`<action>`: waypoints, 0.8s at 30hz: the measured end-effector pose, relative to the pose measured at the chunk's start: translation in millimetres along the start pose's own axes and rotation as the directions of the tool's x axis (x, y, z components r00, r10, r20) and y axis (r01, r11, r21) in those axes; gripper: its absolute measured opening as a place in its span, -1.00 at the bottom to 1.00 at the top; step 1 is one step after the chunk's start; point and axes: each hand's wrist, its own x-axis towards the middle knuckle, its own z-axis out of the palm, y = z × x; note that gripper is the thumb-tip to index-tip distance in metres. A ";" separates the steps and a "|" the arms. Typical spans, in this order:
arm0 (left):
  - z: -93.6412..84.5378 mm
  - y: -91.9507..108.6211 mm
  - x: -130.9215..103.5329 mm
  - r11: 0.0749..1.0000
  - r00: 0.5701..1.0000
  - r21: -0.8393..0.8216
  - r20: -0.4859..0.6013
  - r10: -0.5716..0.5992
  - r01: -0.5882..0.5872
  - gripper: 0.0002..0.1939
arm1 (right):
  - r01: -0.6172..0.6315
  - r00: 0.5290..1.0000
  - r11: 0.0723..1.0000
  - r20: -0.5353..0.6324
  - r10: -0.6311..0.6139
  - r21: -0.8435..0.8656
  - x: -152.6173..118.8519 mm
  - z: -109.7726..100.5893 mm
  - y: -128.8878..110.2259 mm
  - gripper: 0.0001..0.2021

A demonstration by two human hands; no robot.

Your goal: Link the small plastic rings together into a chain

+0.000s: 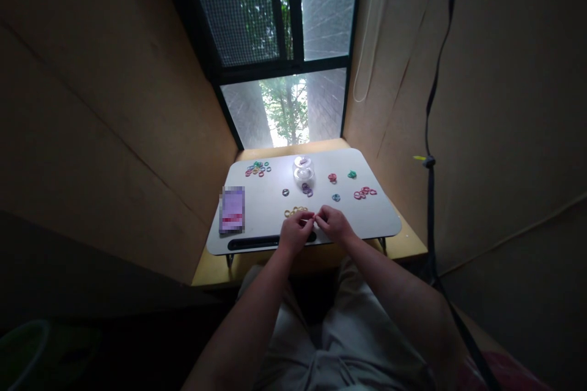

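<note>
Partly hidden: yellow rings (295, 212) behind left hand (295, 230); right hand (334, 223) near it; cannot tell if either grip clamps anything.

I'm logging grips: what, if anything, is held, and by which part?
Cannot tell: the left hand and right hand are close together, and anything pinched there is too small to make out.

Our left hand (294, 230) and right hand (334, 223) sit close together, fingertips nearly meeting.
Both hands curl inward, fingers bent toward the other hand; whether they pinch anything is too small to tell. Behind the left hand, our bare left forearm (257, 302) slants back and outward; behind the right hand, our bare right forearm (389, 274) angles back more widely.
</note>
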 end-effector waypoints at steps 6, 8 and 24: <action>-0.5 0.9 0.0 0.999 0.999 -0.043 0.034 0.008 -0.006 -0.79 | 0.002 1.000 1.000 -0.001 -0.002 -0.023 0.2 -0.8 -0.5 -0.83; -0.8 1.7 -0.1 0.998 0.999 -0.067 0.043 0.012 -0.009 -0.78 | 0.006 1.000 1.000 -0.002 -0.006 -0.026 0.1 -0.5 -0.3 -0.83; -1.3 6.6 -2.1 0.997 0.998 -0.081 0.060 0.017 -0.013 -0.79 | 0.067 0.997 0.992 0.057 -0.061 -0.104 -2.6 -1.1 -2.4 -0.81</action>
